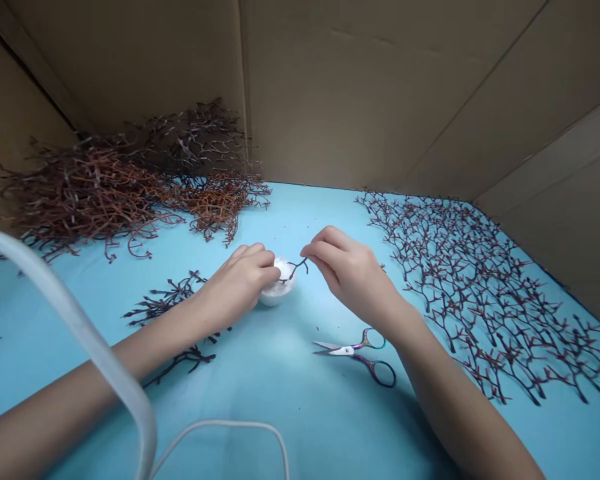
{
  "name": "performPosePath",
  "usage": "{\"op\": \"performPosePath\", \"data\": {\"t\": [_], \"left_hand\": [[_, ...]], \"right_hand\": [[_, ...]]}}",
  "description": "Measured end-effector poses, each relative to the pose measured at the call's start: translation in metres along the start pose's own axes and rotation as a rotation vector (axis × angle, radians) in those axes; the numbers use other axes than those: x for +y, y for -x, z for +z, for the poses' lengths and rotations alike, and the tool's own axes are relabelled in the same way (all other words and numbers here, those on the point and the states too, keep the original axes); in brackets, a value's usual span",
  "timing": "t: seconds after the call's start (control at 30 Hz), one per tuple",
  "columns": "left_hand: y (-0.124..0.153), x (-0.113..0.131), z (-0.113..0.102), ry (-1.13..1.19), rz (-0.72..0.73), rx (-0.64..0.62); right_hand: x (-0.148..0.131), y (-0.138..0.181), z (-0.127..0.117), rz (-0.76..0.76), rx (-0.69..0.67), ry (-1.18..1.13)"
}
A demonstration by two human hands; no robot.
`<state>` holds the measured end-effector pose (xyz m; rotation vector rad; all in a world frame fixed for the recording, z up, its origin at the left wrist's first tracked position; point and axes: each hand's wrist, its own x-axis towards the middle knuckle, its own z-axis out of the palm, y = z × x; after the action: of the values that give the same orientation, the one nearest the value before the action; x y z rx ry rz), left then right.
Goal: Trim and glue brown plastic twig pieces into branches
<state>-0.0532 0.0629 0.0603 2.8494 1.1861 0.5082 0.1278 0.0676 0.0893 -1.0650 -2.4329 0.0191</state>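
Note:
A small dark forked twig (300,265) stretches between my hands over a small white cup (273,298) with white content. My left hand (245,277) is closed at the cup's left rim, its thumb and fingertips pinched at the twig's lower end; the fingertips are partly hidden. On the other side, my right hand (347,267) pinches the upper end of the twig between thumb and forefinger. Below the right hand lies a pair of scissors (347,351), blades slightly apart and pointing left. Several dark branched twigs (167,301) lie around and partly beneath my left forearm.
Heaped reddish-brown stems (95,193) fill the back left. Many forked twigs (475,280) are spread over the right of the blue tabletop (250,393). Cardboard walls (330,100) enclose the back and sides. A white curved tube (80,320) and a thin white cable (230,423) cross the near left.

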Motion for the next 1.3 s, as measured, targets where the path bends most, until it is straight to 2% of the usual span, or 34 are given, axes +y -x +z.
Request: {"op": "performPosePath", "data": {"t": [0.23,0.37,0.6,0.77,0.9,1.0,1.1,1.2,1.3], "left_hand": [[-0.002,0.0,-0.003,-0.015,0.009,-0.085],[-0.001,-0.002,0.001,0.0,0.011,-0.073],[0.008,-0.003,-0.006,0.065,-0.01,0.137],[0.013,0.006,-0.016,0.12,-0.03,0.242],[0.017,0.016,-0.032,0.231,-0.068,0.328],[0.02,0.028,-0.046,0.405,-0.139,0.432],[0.024,0.038,-0.055,0.621,-0.224,0.48],[0.029,0.042,-0.058,0.768,-0.28,0.501],[0.033,0.041,-0.056,0.83,-0.33,0.527]], "right_hand": [[-0.001,-0.001,0.007,0.004,-0.035,0.003],[0.0,-0.002,0.006,-0.008,-0.018,0.007],[-0.002,-0.001,-0.013,-0.052,0.144,-0.02],[-0.012,0.004,-0.025,-0.039,0.153,-0.023],[-0.023,0.013,-0.041,-0.007,0.154,0.008],[-0.031,0.026,-0.053,0.036,0.214,-0.001],[-0.038,0.045,-0.053,0.115,0.278,-0.054],[-0.043,0.066,-0.039,0.262,0.354,-0.188],[-0.047,0.084,-0.018,0.451,0.441,-0.48]]}}
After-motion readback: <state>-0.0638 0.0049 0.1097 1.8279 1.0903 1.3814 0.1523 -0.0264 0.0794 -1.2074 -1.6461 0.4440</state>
